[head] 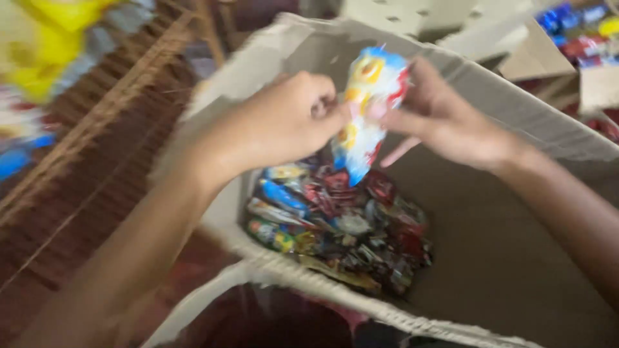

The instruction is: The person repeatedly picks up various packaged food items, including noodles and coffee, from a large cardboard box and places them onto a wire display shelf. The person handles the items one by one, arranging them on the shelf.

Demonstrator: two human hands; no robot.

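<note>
Brown woven matting (97,167) fills the left side of the view, blurred, with yellow and blue packaging (39,58) lying out of focus at its far left edge. More coloured packets (580,32) sit at the top right, beside a second carton (599,87).

Large open cardboard box (516,258), centre and right, flaps up, inside mostly bare brown board. Heap of small snack packets (342,225) lies on the box floor against its left wall: reds, blues, yellows, silver, jumbled and overlapping.

Both arms reach in over the box from the lower left and lower right.

Left hand (284,122): fingers curled in, thumb and fingertips pinching the left edge of a snack packet (367,109).

Right hand (445,122): thumb and forefinger pinching the same packet's right edge; remaining fingers loosely extended below.

Packet is white, blue and yellow with a red edge, held upright between the two hands, above the heap and clear of it, near the box's back wall. Motion blur hides its finer detail.
</note>
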